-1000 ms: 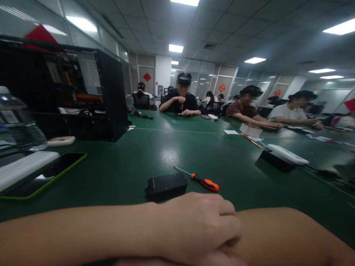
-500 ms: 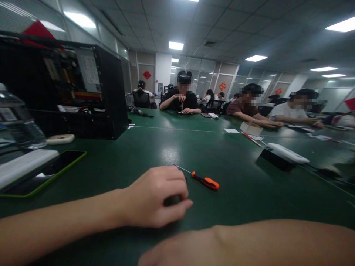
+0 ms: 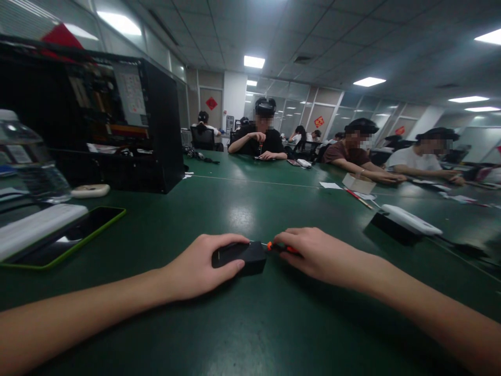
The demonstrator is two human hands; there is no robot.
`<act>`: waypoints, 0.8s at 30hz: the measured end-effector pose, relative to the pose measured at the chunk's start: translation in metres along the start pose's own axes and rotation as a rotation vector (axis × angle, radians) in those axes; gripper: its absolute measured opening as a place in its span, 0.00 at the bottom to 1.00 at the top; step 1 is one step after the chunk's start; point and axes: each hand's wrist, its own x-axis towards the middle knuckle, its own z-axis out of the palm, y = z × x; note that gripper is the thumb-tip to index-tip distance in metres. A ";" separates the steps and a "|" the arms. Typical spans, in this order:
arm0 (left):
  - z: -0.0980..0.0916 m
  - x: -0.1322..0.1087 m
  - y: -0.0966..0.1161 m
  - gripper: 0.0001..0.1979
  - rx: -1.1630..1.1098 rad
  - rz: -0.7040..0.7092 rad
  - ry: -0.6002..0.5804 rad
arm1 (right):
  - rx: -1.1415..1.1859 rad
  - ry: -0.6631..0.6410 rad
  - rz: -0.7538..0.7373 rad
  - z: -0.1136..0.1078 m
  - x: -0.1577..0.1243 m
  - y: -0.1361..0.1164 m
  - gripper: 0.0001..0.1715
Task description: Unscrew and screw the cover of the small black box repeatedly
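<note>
My left hand (image 3: 203, 266) is wrapped round a small black box (image 3: 254, 257) on the green table, thumb on the near side and fingers over the far side. Just right of it, my right hand (image 3: 313, 250) has its fingers closed on the handle of an orange and black screwdriver (image 3: 287, 248). The screwdriver lies low over the table. Its thin shaft points left and passes behind the box, which hides part of it.
At the left are a phone (image 3: 90, 232), a white device (image 3: 43, 224), a water bottle (image 3: 35, 162) and an open black computer case (image 3: 156, 125). A white device on a black box (image 3: 395, 227) sits at the right. Several people sit beyond.
My right hand has moved from the near edge up to the screwdriver and closed on its handle. The black box, hidden before, now shows in my left hand. The view has shifted slightly.
</note>
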 end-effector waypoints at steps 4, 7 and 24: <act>-0.001 0.001 0.002 0.20 -0.015 0.002 0.004 | 0.153 0.224 -0.128 -0.052 0.018 -0.010 0.08; 0.000 0.001 0.003 0.20 -0.029 -0.003 0.014 | 0.169 0.354 -0.162 -0.083 0.033 -0.013 0.12; 0.001 0.003 0.001 0.21 -0.044 0.029 0.010 | 0.143 0.383 -0.251 -0.083 0.050 -0.018 0.07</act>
